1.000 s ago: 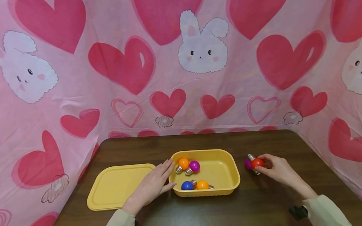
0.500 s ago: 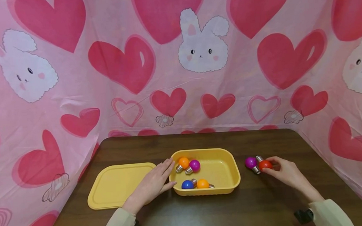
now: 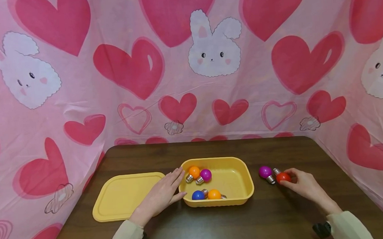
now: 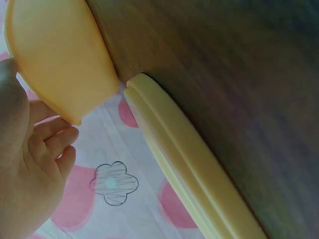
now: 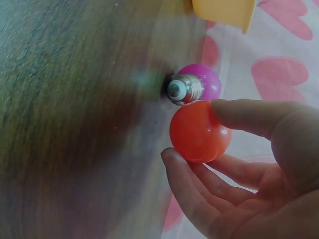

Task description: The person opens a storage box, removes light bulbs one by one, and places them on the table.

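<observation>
Right hand (image 3: 302, 185): thumb and fingertips pinching round red light bulb (image 3: 283, 177) with silvery screw base, right side of dark wood-grain table (image 3: 237, 226).
Left hand (image 3: 161, 194): fingers extended, against left end of yellow rounded-rectangular box (image 3: 236, 179), centre.
Loose round purple bulb (image 3: 265, 172): just left of the red.
Boxed: two orange bulbs (image 3: 194, 171), far left and near; one purple bulb (image 3: 206, 175), far left; one blue bulb (image 3: 198, 195), near left.
Flat yellow lid (image 3: 127, 196): left.

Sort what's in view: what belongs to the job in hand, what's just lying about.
Seemingly in the job:
right hand, pinching the red bulb;
loose purple bulb nearby;
left hand, at the yellow box;
four bulbs inside the box.

Apparently just about:
yellow lid, not in use now;
patterned cloth behind.
</observation>
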`<action>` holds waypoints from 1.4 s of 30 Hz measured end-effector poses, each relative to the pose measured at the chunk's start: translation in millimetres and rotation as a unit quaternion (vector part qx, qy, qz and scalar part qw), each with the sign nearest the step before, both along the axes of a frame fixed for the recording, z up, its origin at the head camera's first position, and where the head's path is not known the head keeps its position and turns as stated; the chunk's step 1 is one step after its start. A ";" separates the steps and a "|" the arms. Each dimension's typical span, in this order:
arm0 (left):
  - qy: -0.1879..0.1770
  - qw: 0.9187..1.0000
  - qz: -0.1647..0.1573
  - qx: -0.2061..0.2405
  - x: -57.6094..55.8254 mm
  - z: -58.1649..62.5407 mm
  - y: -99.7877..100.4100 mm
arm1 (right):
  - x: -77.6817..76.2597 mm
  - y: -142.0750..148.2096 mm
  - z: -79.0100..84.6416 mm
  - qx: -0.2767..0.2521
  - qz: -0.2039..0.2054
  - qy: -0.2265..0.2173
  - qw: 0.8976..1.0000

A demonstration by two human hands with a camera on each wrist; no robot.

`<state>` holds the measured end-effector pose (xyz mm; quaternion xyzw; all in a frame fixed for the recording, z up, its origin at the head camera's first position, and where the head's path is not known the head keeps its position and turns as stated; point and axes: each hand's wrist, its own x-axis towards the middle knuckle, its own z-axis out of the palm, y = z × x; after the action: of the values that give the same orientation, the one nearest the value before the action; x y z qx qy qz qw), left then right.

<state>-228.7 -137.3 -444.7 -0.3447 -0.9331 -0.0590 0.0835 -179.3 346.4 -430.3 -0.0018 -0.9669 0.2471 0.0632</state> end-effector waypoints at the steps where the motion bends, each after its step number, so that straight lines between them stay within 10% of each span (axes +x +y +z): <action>1: 0.001 1.000 0.000 0.000 -0.2 -0.1 0.2 | -0.3 0.5 -1.3 0.002 0.002 0.004 1.000; 42: -0.013 1.000 0.005 -0.005 0.3 0.7 0.1 | -3.2 3.6 -5.9 0.019 0.026 -0.005 0.999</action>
<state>-228.3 -137.2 -444.0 -0.3397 -0.9361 -0.0587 0.0696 -182.5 350.0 -436.2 0.0235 -0.9714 0.2303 0.0522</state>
